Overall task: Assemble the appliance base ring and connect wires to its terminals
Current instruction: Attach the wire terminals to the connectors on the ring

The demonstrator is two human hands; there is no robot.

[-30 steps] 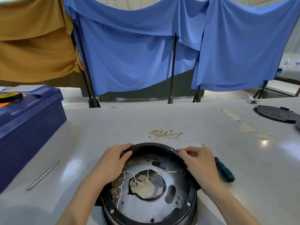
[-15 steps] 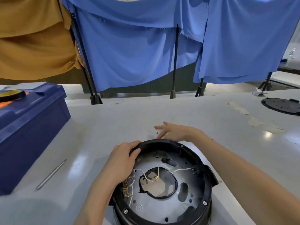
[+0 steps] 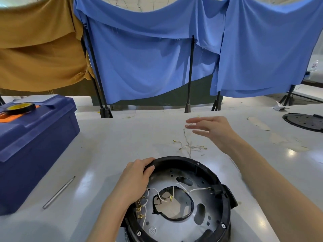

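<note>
Where the white table (image 3: 108, 147) neared the viewer, the black base ring (image 3: 208, 172) sat open side up, with white wires (image 3: 199, 190) and brass terminals (image 3: 139, 209) on its inner metal plate.

Left hand (image 3: 138, 177): fingers curled over the ring's far-left rim, clamped on it.

Right hand (image 3: 216, 130): raised above the table beyond the ring, fingers straight and spread apart. A thin strand (image 3: 185, 137) seemed to hang from the fingertips, though blur left the contact unclear.

Loose wire bundle (image 3: 191, 147): on the table just beyond the ring.

Blue toolbox (image 3: 35, 140): far left, metal rod (image 3: 58, 192) near it.

Black perforated disc (image 3: 304, 122): far right.
</note>
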